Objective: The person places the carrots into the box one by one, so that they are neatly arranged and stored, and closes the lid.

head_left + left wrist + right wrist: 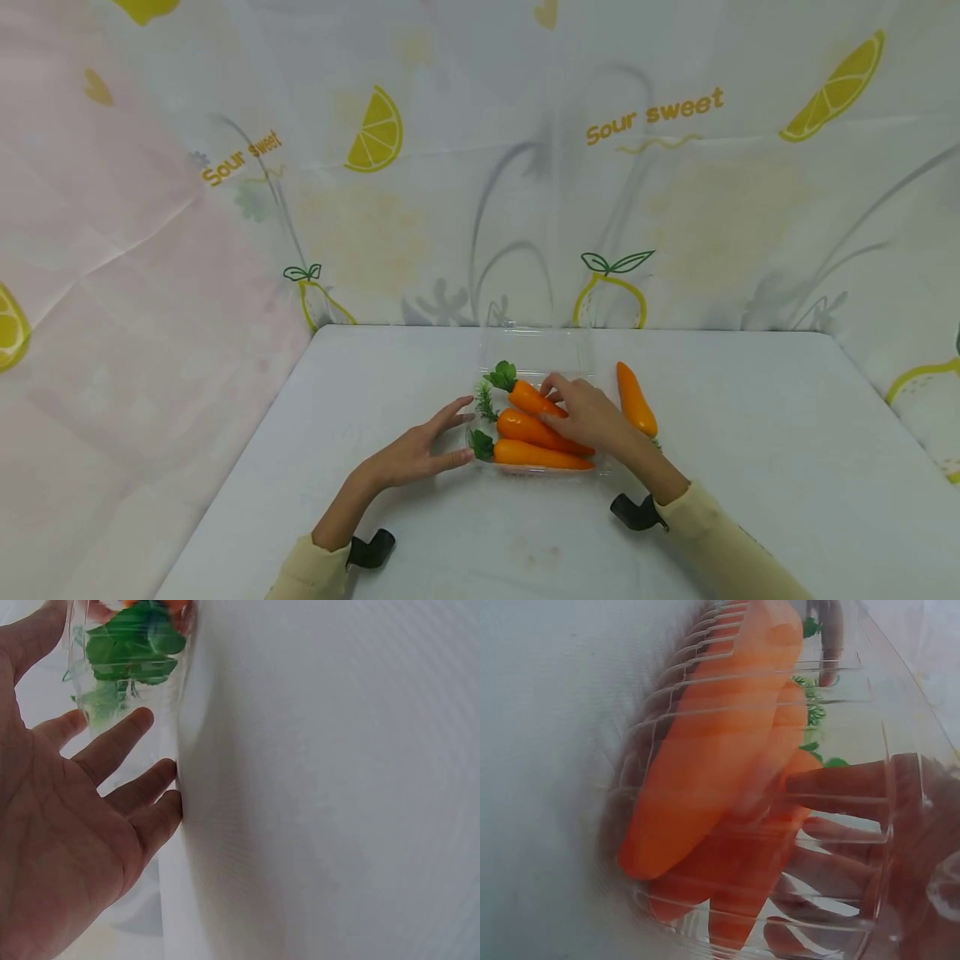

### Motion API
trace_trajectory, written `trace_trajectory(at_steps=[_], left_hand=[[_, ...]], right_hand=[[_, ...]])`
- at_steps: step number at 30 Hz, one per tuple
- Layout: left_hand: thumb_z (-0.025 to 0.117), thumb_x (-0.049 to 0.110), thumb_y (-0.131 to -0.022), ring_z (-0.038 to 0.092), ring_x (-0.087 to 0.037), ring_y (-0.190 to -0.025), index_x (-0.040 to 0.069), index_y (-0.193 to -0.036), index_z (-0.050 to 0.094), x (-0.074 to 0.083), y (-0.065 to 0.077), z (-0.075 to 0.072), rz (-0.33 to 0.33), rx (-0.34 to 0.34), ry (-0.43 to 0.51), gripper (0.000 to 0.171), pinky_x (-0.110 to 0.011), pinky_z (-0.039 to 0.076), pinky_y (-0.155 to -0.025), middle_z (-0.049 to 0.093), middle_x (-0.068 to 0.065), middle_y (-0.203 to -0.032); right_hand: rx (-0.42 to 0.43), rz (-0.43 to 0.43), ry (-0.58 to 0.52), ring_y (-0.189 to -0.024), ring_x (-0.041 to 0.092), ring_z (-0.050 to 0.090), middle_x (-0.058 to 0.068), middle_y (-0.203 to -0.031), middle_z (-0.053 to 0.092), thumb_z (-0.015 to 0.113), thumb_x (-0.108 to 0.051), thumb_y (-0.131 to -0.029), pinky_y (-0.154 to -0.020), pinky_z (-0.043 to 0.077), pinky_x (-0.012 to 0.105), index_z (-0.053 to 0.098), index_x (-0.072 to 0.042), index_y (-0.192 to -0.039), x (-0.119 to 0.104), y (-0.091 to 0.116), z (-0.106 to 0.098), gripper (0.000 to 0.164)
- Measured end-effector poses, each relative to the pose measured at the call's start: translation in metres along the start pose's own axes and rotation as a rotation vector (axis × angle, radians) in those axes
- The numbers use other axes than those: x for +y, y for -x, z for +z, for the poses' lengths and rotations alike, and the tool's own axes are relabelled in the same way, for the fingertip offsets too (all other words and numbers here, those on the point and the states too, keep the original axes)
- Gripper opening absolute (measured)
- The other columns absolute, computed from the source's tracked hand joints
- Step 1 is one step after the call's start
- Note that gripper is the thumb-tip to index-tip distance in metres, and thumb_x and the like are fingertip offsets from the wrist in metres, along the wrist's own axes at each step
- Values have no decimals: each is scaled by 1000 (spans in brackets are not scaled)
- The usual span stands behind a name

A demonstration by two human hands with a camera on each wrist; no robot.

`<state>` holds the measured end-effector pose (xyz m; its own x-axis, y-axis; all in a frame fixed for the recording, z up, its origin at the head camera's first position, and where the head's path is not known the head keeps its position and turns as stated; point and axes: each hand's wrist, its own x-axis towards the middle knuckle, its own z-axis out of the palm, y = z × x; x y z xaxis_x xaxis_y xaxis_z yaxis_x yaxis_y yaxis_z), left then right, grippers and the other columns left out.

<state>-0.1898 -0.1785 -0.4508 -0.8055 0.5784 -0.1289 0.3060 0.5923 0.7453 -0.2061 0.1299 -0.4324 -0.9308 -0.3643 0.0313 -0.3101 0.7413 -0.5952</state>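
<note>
Three orange carrots with green tops lie side by side in a clear plastic box [540, 472]: a near carrot [536, 454], a middle carrot [525, 427] and a far carrot [527, 397]. My right hand [588, 412] reaches in from the right and holds the far carrot between thumb and fingers. Seen through the box wall in the right wrist view, the thumb meets the orange surface. At the box's left end, my left hand [416, 450] has its fingers spread, fingertips close to the wall beside the leafy green top [135, 645]. Whether they touch it I cannot tell.
One more carrot [636, 400] lies on the white table [375, 367] to the right of the box, partly behind my right wrist. The box's clear lid [536, 350] stands open toward the back. A lemon-print cloth [450, 208] hangs behind the table.
</note>
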Motion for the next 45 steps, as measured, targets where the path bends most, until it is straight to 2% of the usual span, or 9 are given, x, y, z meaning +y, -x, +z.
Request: trace_trajectory(at_steps=[5, 12, 20, 26, 31, 38, 45], left_hand=[[62, 50, -94, 38, -31, -139, 34, -158, 16, 2, 1, 0, -5, -2, -7, 80, -62, 30, -107, 41, -1, -152], [62, 50, -94, 38, -32, -138, 33, -158, 16, 4, 2, 0, -8, -2, -4, 80, -62, 30, -107, 41, -3, -153], [62, 50, -94, 39, -32, -138, 34, -158, 16, 1, 1, 0, -8, -2, -13, 81, -63, 30, -107, 41, -4, -153], [62, 49, -95, 39, -33, -138, 34, -158, 16, 1, 1, 0, 2, -6, -4, 80, -63, 31, -106, 41, -4, -153], [62, 49, -95, 39, -32, -138, 34, -158, 16, 2, 1, 1, 6, -4, -8, 80, -62, 31, -106, 41, -4, -153], [62, 50, -94, 39, -31, -138, 34, -158, 16, 2, 0, 0, -1, -2, -16, 80, -62, 30, -107, 42, -2, -152], [62, 49, -94, 39, -30, -139, 32, -158, 17, 4, 0, -1, 2, -9, -2, 81, -61, 30, -107, 42, -2, -152]], right_hand=[[-12, -38, 64, -108, 27, 54, 1, -111, 70, 70, -18, -93, -91, 48, 45, 67, -15, -110, -1, 2, -1, 18], [6, -31, 147, -103, 25, 53, -3, -101, 70, 70, -18, -92, -85, 49, 40, 76, -16, -109, -5, 7, -4, 17], [12, -45, 204, -99, 26, 54, -2, -96, 69, 70, -18, -92, -83, 49, 42, 78, -17, -110, -5, 10, -5, 19], [-7, -65, 117, -99, 22, 51, -7, -95, 65, 71, -19, -92, -82, 47, 38, 77, -19, -110, -1, 15, -14, 19], [-8, -65, 22, -109, 24, 50, -4, -106, 67, 69, -16, -93, -87, 49, 42, 74, -16, -116, 3, 21, -28, 24], [35, -59, 10, -117, 30, 50, 2, -118, 68, 70, -19, -94, -94, 45, 53, 70, -13, -122, 9, 31, -53, 29], [82, -60, 11, -116, 32, 50, 5, -118, 68, 71, -22, -93, -93, 44, 55, 68, -13, -125, 23, 38, -63, 33]])
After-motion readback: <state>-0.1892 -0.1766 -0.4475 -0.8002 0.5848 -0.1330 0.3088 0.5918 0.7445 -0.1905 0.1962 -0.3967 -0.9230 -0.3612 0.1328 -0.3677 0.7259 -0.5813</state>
